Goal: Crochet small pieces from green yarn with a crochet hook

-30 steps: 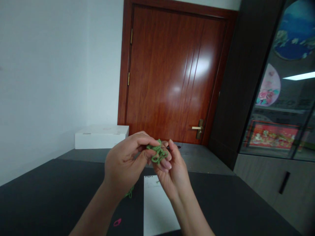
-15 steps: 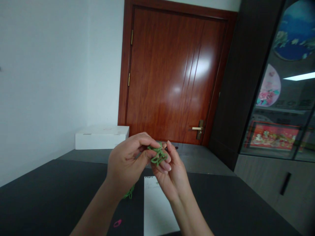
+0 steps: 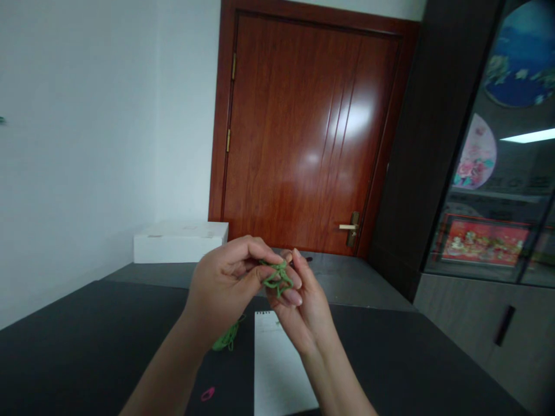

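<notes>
Green yarn [image 3: 277, 278], formed into a small bunch of loops, is held in the air above a dark desk [image 3: 87, 352], between two bare hands near the middle of the view. The left hand [image 3: 221, 284] comes in from the lower left with its fingers curled, and its grip is pressed together, thumb and fingertips pinching one side of the loops. The right hand [image 3: 303, 306] rises from the lower right, and its grip pinches the other side of the bunch between thumb and fingertips. More of the yarn [image 3: 228, 341] shows just below the left wrist, close to the desk. A white notepad [image 3: 281, 367] lies on the desk under the hands, and a small pink loop [image 3: 207, 394] lies to its left. Farther off, a white box [image 3: 180, 242] sits closed on a grey ledge [image 3: 347, 283] against the wall, so its contents are hidden. To the right, a dark cabinet with glass doors [image 3: 485, 173] holds a red framed picture [image 3: 485, 242]. Behind the hands stands a reddish wooden door [image 3: 303, 133] with a brass handle [image 3: 349, 227].
</notes>
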Tool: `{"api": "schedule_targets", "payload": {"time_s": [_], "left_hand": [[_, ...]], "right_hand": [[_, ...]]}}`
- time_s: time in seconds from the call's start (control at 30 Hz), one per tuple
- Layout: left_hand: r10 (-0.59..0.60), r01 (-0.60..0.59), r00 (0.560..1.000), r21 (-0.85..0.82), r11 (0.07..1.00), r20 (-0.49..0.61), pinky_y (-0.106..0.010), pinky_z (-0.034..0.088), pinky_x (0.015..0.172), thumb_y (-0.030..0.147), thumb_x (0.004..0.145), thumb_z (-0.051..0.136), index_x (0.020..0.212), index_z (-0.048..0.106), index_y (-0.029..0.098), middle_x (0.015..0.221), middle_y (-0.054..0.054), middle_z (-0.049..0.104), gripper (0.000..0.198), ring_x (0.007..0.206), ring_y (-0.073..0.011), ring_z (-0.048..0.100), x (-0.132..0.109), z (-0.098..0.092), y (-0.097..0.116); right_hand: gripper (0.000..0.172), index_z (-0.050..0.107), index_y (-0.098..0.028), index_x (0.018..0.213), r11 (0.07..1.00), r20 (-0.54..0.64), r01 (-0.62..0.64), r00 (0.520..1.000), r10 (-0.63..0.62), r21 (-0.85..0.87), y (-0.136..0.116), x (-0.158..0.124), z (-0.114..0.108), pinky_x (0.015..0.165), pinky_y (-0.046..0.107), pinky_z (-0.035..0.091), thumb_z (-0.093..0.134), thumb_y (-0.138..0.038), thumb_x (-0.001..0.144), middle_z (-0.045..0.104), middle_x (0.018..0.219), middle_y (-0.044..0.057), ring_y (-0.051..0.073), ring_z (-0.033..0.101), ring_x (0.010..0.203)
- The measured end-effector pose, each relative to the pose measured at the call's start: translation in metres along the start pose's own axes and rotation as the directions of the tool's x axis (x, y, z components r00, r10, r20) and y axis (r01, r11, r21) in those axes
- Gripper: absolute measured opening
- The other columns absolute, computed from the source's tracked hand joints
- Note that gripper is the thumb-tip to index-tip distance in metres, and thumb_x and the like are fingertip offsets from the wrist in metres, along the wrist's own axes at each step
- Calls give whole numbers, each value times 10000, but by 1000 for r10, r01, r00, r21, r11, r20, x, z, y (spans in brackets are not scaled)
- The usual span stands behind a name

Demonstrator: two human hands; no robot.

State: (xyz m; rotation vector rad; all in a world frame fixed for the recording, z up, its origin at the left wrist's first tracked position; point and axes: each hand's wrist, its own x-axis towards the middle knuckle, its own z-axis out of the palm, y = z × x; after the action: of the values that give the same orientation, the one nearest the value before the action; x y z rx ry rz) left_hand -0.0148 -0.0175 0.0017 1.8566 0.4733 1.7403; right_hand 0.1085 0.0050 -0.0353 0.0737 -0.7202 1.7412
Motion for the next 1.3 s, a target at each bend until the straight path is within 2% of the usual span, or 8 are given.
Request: {"api": "schedule_targets", "payload": {"time_s": [0.2,0.37,0.7,0.9,1.03,1.1,1.2,1.3], "left_hand": [[-64,68,997,-101,993,46,-143,455,433,36,725,779,750,732,191,684,20,671,163,489,-71,585,0,-1,1],[-185,206,975,-197,959,119,-130,397,396,61,722,804,760,694,170,591,35,654,159,432,-57,537,2,1,3],[-269,285,955,-145,948,122,-131,357,377,129,717,818,784,657,149,562,25,647,175,409,-57,504,1,0,0],[-158,167,982,-82,983,105,-142,413,403,105,779,759,831,656,172,618,27,664,133,434,-64,547,1,1,3],[16,-14,995,-18,1000,99,-179,538,571,41,801,718,922,707,212,830,-9,722,210,705,-126,701,0,0,2],[99,-105,986,37,994,131,-192,556,623,23,826,678,962,751,228,897,-27,726,256,815,-150,718,0,-1,2],[195,-223,962,138,965,190,-175,533,594,12,842,660,942,799,234,850,-33,718,280,794,-140,698,1,-2,1],[193,-204,971,71,976,141,-171,504,512,44,834,696,868,798,221,815,-35,711,207,717,-136,677,2,1,-1]], "right_hand": [[245,587,-168,727,999,14,-17,1000,16,39,-1,1,-3,370,102,358,790,-270,816,491,483,-122,1,382,338],[230,593,-162,728,997,39,-55,998,52,60,-2,2,-3,366,90,368,789,-251,810,484,472,-128,-5,348,327],[230,606,-153,720,996,60,-80,995,77,47,-3,-1,0,405,81,410,782,-258,824,477,449,-130,-14,293,307],[214,633,-155,760,999,80,-46,996,45,17,-5,-2,3,405,78,398,788,-286,827,474,444,-136,-12,294,308],[215,642,-157,752,1000,60,-5,998,4,22,-5,-2,5,464,71,438,808,-278,815,482,443,-130,-10,375,341],[220,642,-156,737,1000,44,12,999,-13,25,-4,-2,6,491,81,465,817,-271,805,487,442,-127,-7,393,350],[230,639,-150,720,999,20,46,999,-46,21,-2,-1,7,492,83,473,822,-265,798,502,455,-117,-4,408,361],[225,641,-140,750,998,11,41,999,-42,41,-2,-2,8,465,62,443,828,-258,792,496,468,-119,-7,414,374]]}}
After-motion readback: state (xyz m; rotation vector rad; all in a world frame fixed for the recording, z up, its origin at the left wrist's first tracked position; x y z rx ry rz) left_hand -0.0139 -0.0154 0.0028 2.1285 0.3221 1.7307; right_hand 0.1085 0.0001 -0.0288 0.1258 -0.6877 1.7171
